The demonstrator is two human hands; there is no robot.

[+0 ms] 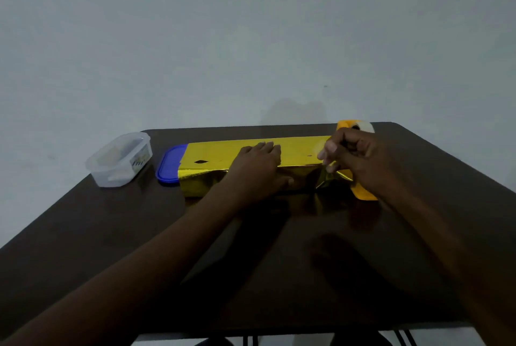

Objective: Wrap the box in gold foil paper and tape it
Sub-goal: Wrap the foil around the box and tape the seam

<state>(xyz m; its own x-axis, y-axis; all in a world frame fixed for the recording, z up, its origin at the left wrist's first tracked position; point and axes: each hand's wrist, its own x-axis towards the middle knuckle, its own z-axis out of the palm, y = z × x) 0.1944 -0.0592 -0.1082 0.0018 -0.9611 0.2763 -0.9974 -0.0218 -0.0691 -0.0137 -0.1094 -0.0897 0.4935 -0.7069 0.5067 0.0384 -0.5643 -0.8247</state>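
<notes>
Gold foil paper (212,154) covers a long box lying across the far half of the dark table. My left hand (258,168) presses flat on top of the wrapped box, thumb down its near side. My right hand (350,154) hovers over the box's right end, fingers curled, pinching what looks like a small clear piece of tape (320,147). Loose foil (332,178) bunches at the right end below that hand. Behind my right hand stands a tape roll in a yellow-orange dispenser (354,125).
A blue lid (169,167) pokes out from under the foil's left end. A clear plastic container (120,160) stands at the table's (111,234) far left corner. A yellow-orange piece (363,195) lies by my right wrist. The wall is close behind.
</notes>
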